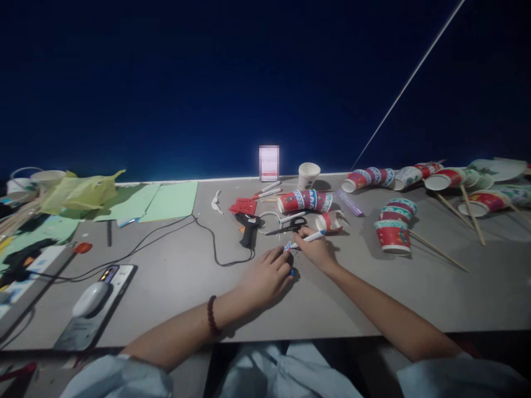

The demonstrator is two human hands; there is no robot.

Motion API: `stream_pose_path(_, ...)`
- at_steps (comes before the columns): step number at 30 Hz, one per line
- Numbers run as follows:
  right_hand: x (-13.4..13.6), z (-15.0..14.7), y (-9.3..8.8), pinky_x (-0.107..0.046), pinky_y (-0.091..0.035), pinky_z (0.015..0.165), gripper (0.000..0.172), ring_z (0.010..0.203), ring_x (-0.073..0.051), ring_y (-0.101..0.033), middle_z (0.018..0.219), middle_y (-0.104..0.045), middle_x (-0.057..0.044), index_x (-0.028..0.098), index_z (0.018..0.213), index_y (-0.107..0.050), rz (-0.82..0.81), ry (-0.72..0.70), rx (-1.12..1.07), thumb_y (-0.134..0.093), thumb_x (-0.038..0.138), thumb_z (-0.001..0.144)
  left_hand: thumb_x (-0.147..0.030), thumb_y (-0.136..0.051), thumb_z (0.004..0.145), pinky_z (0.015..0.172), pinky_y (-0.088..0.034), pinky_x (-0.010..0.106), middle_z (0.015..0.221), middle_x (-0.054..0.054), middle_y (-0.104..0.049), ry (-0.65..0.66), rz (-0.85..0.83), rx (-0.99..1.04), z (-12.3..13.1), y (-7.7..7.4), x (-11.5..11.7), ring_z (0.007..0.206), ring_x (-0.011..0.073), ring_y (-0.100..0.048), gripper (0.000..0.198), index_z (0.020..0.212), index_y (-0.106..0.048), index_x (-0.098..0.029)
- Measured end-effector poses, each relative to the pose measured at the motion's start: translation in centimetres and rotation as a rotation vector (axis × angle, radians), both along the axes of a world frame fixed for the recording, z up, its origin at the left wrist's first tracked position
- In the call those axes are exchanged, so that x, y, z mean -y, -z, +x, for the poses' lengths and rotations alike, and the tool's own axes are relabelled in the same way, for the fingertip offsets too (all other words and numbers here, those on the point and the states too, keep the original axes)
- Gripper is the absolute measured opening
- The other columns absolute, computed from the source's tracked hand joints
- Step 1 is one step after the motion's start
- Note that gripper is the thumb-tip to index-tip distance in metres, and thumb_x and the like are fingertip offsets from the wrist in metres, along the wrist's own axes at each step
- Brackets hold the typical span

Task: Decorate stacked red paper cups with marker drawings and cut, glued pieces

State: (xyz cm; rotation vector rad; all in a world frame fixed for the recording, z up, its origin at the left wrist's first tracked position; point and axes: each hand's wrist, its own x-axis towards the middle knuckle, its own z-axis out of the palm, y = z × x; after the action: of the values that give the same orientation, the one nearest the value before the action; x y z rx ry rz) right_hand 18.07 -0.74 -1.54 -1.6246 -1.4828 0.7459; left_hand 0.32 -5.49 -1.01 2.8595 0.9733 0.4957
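My right hand (316, 251) is closed round a white marker with a blue end (309, 239), its tip pointing left and down at a small blue, white and red cutout piece (287, 247). Palm down on the table, my left hand (267, 276) has its fingers stretched forward, the fingertips touching that small piece. A small blue thing (292, 272), perhaps a marker cap, shows at the right edge of my left hand. Black-handled scissors (295, 224) lie just beyond my right hand. Next to them is a cut red and white paper cup (331, 221).
A black glue gun (249, 229) with its cord lies left of centre. Stacked red cups (305, 200) and a white cup (309, 176) stand behind. Cup stacks with sticks (394, 229) fill the right. At left are green paper (168, 202), a phone (72, 334) and a power strip (39, 282).
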Motion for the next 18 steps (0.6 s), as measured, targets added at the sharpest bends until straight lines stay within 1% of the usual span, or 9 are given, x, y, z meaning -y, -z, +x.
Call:
stream_pose_path(2, -0.06, 0.07, 0.16, -0.022, -0.035, 0.051, 0.03, 0.051, -0.013, -0.041, 0.049, -0.043, 0.004, 0.022, 0.051, -0.04, 0.006, 0.0, -0.031, -0.051, 0.037, 0.074, -0.032, -0.043, 0.092, 0.099, -0.043, 0.045, 0.128, 0.012, -0.055, -0.005, -0.007, -0.005, -0.01, 0.01, 0.0, 0.125, 0.028, -0.045, 0.03, 0.116, -0.054, -0.017)
stream_pose_path(5, -0.22, 0.25, 0.37, -0.023, -0.039, 0.051, 0.033, 0.052, -0.013, -0.046, 0.05, -0.045, 0.004, 0.023, 0.054, -0.04, -0.004, 0.003, -0.151, -0.051, 0.045, 0.076, -0.032, -0.043, 0.092, 0.1, -0.042, 0.046, 0.129, 0.013, -0.054, -0.011, -0.025, 0.001, -0.05, 0.04, 0.05, 0.126, 0.0288, -0.044, 0.031, 0.117, -0.053, -0.016)
stream_pose_path(8, -0.4, 0.47, 0.54, -0.023, -0.039, 0.047, 0.037, 0.049, -0.013, -0.047, 0.049, -0.045, 0.005, 0.023, 0.056, -0.04, -0.044, 0.013, -0.312, -0.052, 0.051, 0.076, -0.031, -0.043, 0.092, 0.101, -0.042, 0.045, 0.13, 0.015, -0.053, -0.023, -0.059, 0.026, -0.12, -0.01, 0.11, 0.125, 0.0284, -0.046, 0.026, 0.108, -0.056, -0.015)
stream_pose_path(11, -0.53, 0.7, 0.71, -0.022, -0.035, 0.043, 0.038, 0.045, -0.011, -0.044, 0.047, -0.043, 0.006, 0.023, 0.056, -0.041, -0.042, 0.012, -0.421, -0.055, 0.052, 0.076, -0.03, -0.044, 0.091, 0.101, -0.042, 0.044, 0.127, 0.015, -0.054, -0.032, -0.108, 0.073, -0.21, -0.17, 0.08, 0.124, 0.0271, -0.047, 0.022, 0.102, -0.057, -0.016)
stream_pose_path(14, -0.52, 0.79, 0.72, -0.021, -0.032, 0.043, 0.038, 0.044, -0.01, -0.041, 0.046, -0.043, 0.006, 0.022, 0.055, -0.043, -0.006, -0.002, -0.48, -0.056, 0.05, 0.077, -0.028, -0.044, 0.091, 0.101, -0.042, 0.043, 0.122, 0.013, -0.058, -0.045, -0.151, 0.141, -0.33, -0.35, -0.08, 0.127, 0.0262, -0.044, 0.024, 0.108, -0.056, -0.016)
stream_pose_path(18, -0.36, 0.63, 0.17, -0.021, -0.031, 0.042, 0.038, 0.043, -0.01, -0.039, 0.045, -0.042, 0.006, 0.022, 0.054, -0.043, 0.004, 0.002, -0.491, -0.056, 0.051, 0.076, -0.028, -0.044, 0.091, 0.102, -0.041, 0.045, 0.118, 0.011, -0.061, -0.058, -0.166, 0.204, -0.48, -0.51, -0.36, 0.127, 0.0267, -0.043, 0.029, 0.116, -0.054, -0.016)
